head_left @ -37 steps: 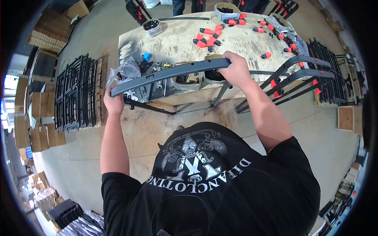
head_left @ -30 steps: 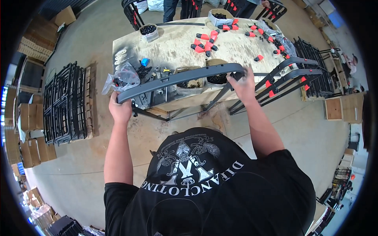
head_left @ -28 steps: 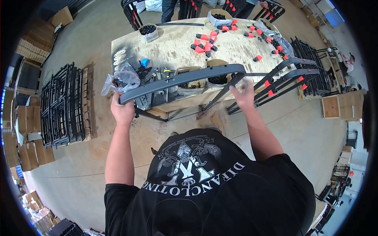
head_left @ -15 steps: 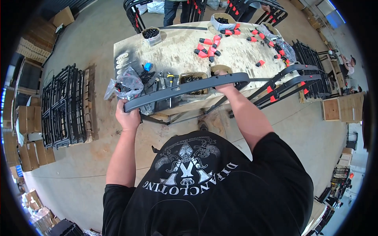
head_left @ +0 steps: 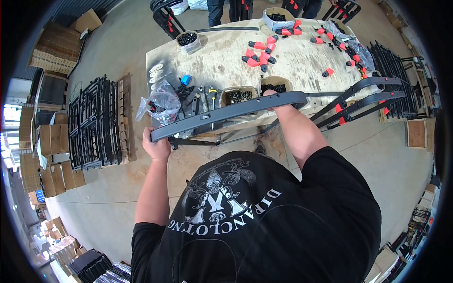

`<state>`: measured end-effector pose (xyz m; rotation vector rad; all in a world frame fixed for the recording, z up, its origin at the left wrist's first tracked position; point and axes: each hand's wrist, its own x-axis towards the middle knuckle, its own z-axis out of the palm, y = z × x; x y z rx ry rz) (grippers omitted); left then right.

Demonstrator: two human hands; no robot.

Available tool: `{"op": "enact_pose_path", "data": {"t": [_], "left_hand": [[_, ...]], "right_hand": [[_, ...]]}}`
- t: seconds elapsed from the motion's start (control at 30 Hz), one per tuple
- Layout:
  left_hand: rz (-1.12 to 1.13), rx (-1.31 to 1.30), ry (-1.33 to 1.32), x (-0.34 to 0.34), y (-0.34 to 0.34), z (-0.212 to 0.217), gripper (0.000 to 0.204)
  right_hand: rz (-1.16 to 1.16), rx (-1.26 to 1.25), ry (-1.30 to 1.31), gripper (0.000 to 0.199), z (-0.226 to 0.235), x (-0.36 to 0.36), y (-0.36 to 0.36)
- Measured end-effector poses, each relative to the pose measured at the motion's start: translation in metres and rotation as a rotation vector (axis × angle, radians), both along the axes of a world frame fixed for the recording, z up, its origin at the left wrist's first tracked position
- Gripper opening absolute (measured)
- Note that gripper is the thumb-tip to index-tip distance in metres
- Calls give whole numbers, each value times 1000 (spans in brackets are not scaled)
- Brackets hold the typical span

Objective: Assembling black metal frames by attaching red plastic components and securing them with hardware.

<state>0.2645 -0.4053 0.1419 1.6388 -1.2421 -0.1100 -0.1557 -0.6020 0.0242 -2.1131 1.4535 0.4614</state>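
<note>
A long dark grey metal frame (head_left: 226, 112) with rounded corners slants across in front of me, over the table's near edge. My left hand (head_left: 157, 145) is closed around its left end. Toward the right end, my right hand (head_left: 279, 107) reaches behind the bar and grips it, with fingertips showing above the upper edge; the bar hides the rest of the fingers. Just beyond that hand stands an open box (head_left: 274, 84) of small black parts. Beside it is another open box (head_left: 238, 95) of small metal parts. Loose tools, including a yellow-handled screwdriver (head_left: 213, 96), lie left of the boxes.
The wooden table (head_left: 207, 68) carries red-and-black fittings (head_left: 260, 55), a plastic bag (head_left: 165, 101) and a tub of black parts (head_left: 188, 41). More black frames (head_left: 363, 96) lean at the right; others (head_left: 94, 125) are stacked on a pallet at left. People's legs (head_left: 215, 12) show behind the table.
The whole view has shifted slightly, with the table now farther right. My right hand has drawn back from the box of black parts to the bar. The left hand keeps its hold.
</note>
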Motion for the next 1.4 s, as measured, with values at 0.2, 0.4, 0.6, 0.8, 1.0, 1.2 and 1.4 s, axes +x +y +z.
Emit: {"op": "enact_pose_path", "data": {"t": [0.2,0.4,0.6,0.8,1.0,1.2,1.4], "left_hand": [[1,-6,3,-8,1,9,19],[-25,-5,-50,-3,-1,3,15],[-20,-36,23,-3,2,3,16],[-48,-27,152,2,7,-6,17],[-26,-44,253,-4,50,-52,60],[-113,679,510,-54,100,-110,17],[-624,612,-100,-178,-53,-53,31]], "right_hand": [[-384,-510,-459,19,-5,-9,30],[-766,-441,-992,20,-44,-16,38],[-1145,671,-1708,14,38,3,101],[-1008,1104,-1799,26,102,19,142],[-975,1068,-1598,19,88,-12,159],[-1334,859,-1262,17,28,-113,231],[-1658,750,-1189,17,3,-178,283]]}}
